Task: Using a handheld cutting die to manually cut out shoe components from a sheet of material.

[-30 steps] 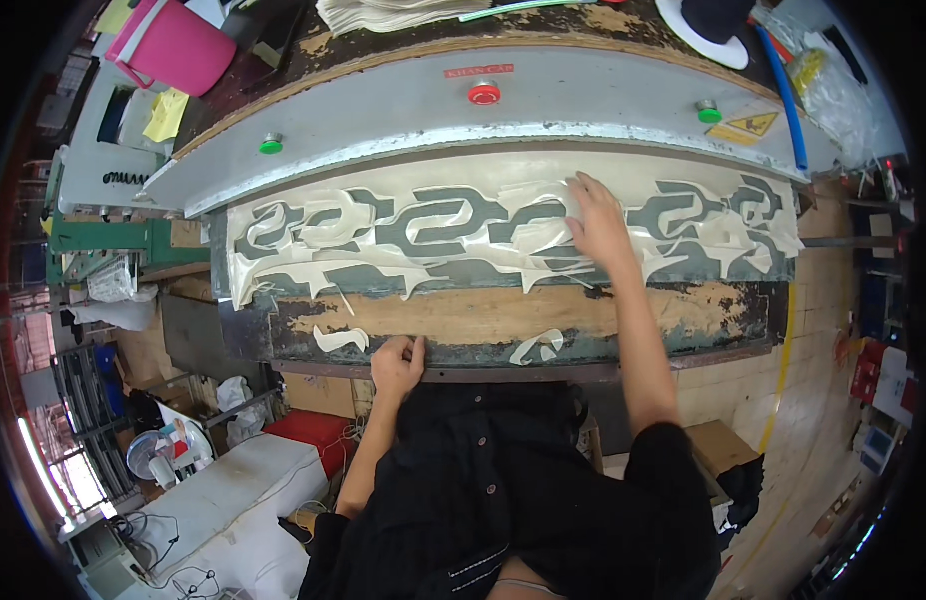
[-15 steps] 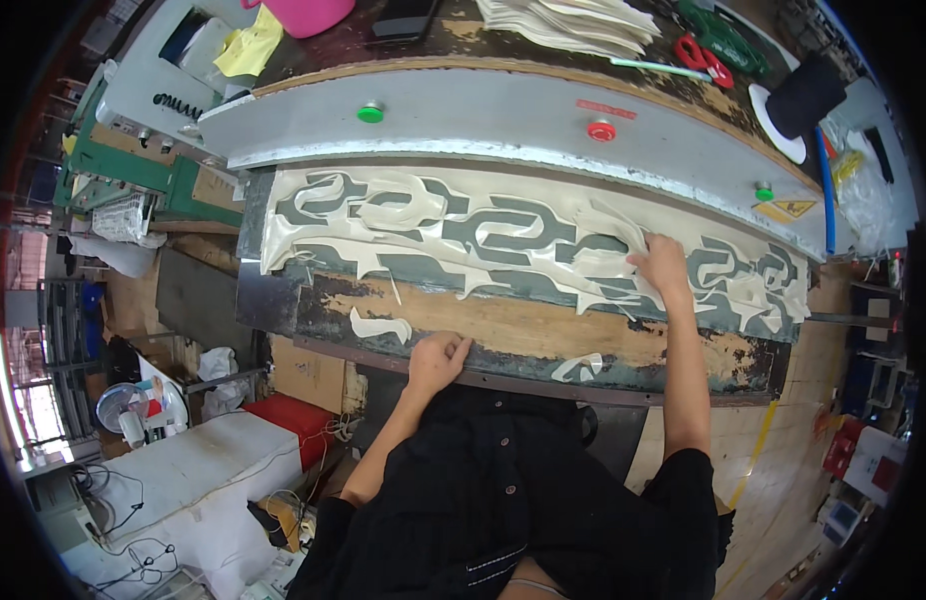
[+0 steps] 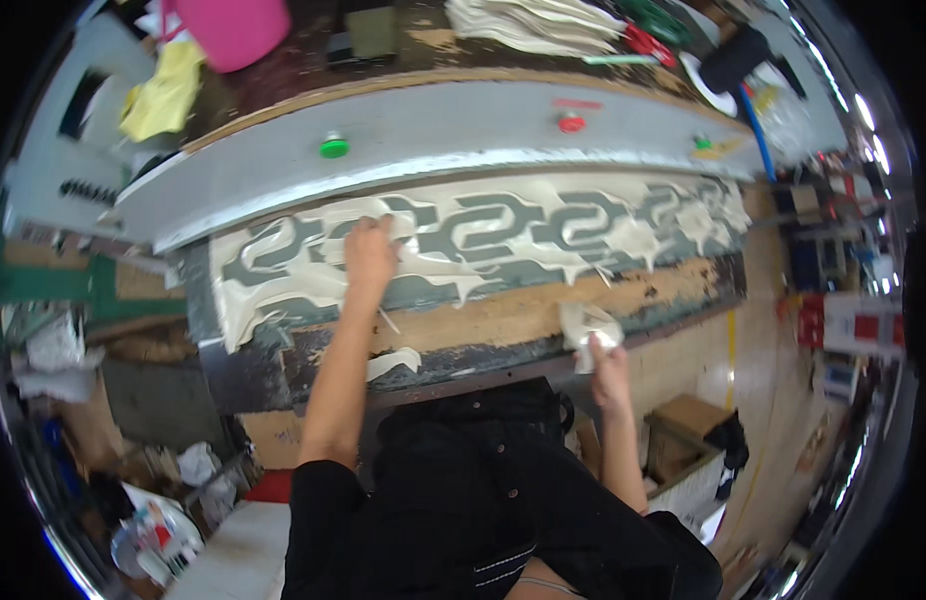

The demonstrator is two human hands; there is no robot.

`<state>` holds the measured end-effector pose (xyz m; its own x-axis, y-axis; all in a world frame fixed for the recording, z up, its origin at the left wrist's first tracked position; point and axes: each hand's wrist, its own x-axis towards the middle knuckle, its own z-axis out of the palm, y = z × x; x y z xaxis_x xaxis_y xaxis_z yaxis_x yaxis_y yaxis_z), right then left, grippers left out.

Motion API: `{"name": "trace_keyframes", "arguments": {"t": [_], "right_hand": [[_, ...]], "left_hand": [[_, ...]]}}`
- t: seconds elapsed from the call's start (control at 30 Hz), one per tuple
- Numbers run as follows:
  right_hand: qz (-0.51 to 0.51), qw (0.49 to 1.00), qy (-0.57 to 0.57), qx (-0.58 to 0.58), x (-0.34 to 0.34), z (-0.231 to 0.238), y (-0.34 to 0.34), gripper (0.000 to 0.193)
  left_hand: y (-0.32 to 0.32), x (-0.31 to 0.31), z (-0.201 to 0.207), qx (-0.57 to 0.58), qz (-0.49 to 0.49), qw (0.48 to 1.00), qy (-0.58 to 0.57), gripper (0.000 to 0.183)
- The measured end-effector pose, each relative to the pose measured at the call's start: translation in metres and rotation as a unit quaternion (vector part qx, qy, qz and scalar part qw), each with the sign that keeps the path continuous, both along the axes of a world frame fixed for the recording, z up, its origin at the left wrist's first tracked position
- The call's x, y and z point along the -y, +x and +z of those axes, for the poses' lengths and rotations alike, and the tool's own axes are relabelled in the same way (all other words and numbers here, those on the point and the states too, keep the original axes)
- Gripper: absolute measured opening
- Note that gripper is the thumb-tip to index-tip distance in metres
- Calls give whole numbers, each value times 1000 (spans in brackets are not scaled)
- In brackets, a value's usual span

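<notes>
The left hand point(image 3: 371, 252) reaches over the left part of a long cream sheet point(image 3: 428, 266), its fingertips bent down onto the pale material near the far edge; whether it pinches a piece there or merely touches it, I cannot tell, while the right hand point(image 3: 608, 372), lower and nearer the person, is closed on a bundle of loose cream pieces point(image 3: 590, 328), held above the near right edge of the table point(image 3: 493, 318), the pieces fanning out to the far side of the fingers and looking slightly blurred; the sheet stretches from left to right across the table, with rows of looping openings that show dark green beneath, and its ragged near edge hangs in points toward a strip of worn bare wood, where a curled cream scrap point(image 3: 395, 362) lies on the near side, to the right of the left forearm; along the far side of the sheet runs a grey metal beam point(image 3: 453, 125) with a green button point(image 3: 333, 148) at left, a red button point(image 3: 571, 123) right of the middle and another green button point(image 3: 703, 143) farther right, and on the worn brown surface beyond it stand a pink bucket point(image 3: 231, 30) at far left, a stack of cream sheets point(image 3: 531, 24) near the middle and a black spool point(image 3: 738, 60) at far right
</notes>
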<state>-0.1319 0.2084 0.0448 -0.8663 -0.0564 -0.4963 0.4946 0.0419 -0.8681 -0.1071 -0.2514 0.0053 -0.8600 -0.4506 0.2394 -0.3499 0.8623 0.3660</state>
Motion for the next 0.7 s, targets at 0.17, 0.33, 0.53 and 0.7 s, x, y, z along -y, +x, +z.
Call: {"name": "trace_keyframes", "arguments": {"t": [0.17,0.33,0.53,0.7], "right_hand": [[-49,898,-331,285,44,7,84,34],[-84,867,-363,332,45,0,105,31],[-7,862,-336,379,47,12,105,50],[5,848,-391,358,65,25,94,41]], "left_hand": [[-26,14,-2,177,-91,980,-14,34],[-29,9,-6,164,-122,978,-52,24],[-8,38,-5,54,-85,995,26,17],[13,24,17,-28,-29,997,65,20]]}}
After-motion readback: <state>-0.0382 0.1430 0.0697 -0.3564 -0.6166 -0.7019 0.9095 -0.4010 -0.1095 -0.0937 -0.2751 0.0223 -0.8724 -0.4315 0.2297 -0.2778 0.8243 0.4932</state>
